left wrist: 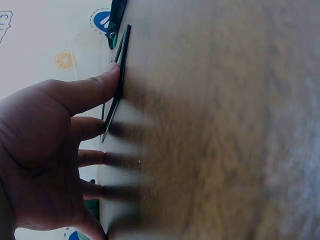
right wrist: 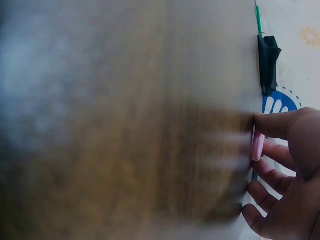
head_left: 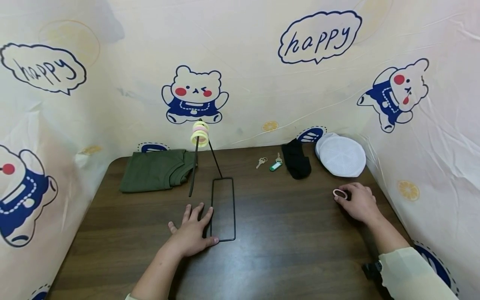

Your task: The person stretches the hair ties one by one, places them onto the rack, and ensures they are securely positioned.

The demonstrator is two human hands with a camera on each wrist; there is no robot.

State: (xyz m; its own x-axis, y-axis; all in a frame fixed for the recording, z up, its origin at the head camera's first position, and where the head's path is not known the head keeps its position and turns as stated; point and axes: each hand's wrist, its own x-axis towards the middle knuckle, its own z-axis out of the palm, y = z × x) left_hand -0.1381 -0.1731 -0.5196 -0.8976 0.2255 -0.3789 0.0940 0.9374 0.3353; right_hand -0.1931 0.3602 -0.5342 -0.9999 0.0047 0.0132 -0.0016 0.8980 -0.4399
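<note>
A black wire stand [head_left: 234, 208] has a rectangular base on the table and a raised arm carrying several yellow and pink rings [head_left: 200, 134]. My left hand [head_left: 192, 235] rests beside the base with its fingers spread. Its thumb lies over the base's near corner, and the index fingertip touches the long side; the left wrist view shows thumb and index finger against the black wire [left wrist: 120, 90]. Over at the right, my right hand [head_left: 359, 201] pinches a pale pink ring [head_left: 335, 192] at the tabletop. In the right wrist view the pink ring [right wrist: 257, 146] sits between thumb and fingers.
A folded dark green garment [head_left: 153, 171] lies at the back left. Along the back are a loose key [head_left: 261, 162], a key with a green tag [head_left: 276, 166], a black sock [head_left: 296, 159] and a white mesh cap [head_left: 342, 156]. Printed cloth walls surround the wooden table [head_left: 285, 250].
</note>
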